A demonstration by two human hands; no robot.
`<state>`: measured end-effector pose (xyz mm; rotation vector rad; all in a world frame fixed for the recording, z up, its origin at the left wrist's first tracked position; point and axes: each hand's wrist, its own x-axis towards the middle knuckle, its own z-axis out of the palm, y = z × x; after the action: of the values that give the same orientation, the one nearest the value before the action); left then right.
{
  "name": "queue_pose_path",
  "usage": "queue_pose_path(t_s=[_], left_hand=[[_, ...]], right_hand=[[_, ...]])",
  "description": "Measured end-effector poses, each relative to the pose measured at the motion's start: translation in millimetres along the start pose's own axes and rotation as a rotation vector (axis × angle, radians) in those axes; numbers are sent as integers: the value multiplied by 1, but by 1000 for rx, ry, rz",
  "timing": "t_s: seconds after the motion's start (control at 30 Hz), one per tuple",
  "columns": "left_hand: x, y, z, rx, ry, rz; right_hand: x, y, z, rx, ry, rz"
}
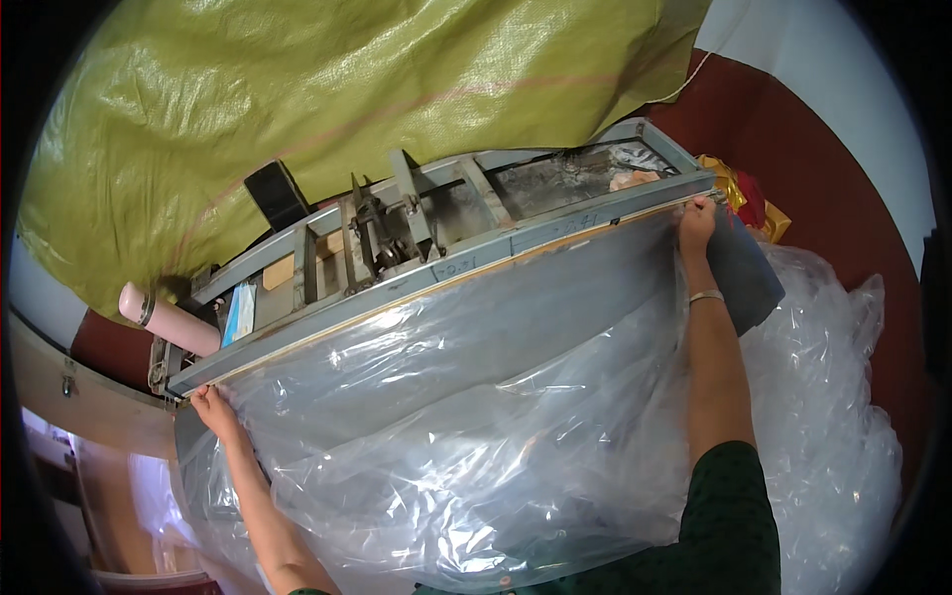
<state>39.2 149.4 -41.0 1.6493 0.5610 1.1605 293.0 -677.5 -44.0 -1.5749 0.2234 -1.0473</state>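
A large sheet of clear plastic film (466,426) spreads over a grey surface and hangs toward me in shiny folds. Along its far edge runs the long front bar (426,281) of a grey metal frame. My left hand (212,409) is closed on the film at the bar's left end. At the far right end, my right hand (697,220) has its fingers pinched on the film's other corner, close against the bar. Between my hands the edge looks drawn fairly straight. The fingertips of both hands are partly hidden.
Inside the frame sit a dark metal mechanism (375,233), a blue-and-white packet (239,312) and a pink bottle (171,319). A yellow-green woven sheet (377,89) covers what lies behind. More crumpled clear film (823,407) is heaped at right, near gold and red wrapping (749,195).
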Motion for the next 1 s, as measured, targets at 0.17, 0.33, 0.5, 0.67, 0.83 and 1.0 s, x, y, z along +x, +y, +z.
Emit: queue_pose_path(t_s=[0.17, 0.33, 0.5, 0.67, 0.83, 1.0], left_hand=[[3, 2, 1, 10, 5, -13], [-1, 21, -14, -81, -169, -145], [-33, 95, -55, -56, -497, -130], [-94, 173, -74, -153, -562, -62], [-117, 204, -92, -249, -538, -64], [-130, 223, -118, -220, -508, -25]], right_hand=[[3, -3, -4, 32, -39, 92], [-10, -32, -5, -103, -256, 183], [-14, -80, -51, -389, -521, -112], [15, -86, -122, -1002, -81, -392], [-88, -244, 5, -418, -417, -696], [-286, -388, 104, 46, -1343, -720]])
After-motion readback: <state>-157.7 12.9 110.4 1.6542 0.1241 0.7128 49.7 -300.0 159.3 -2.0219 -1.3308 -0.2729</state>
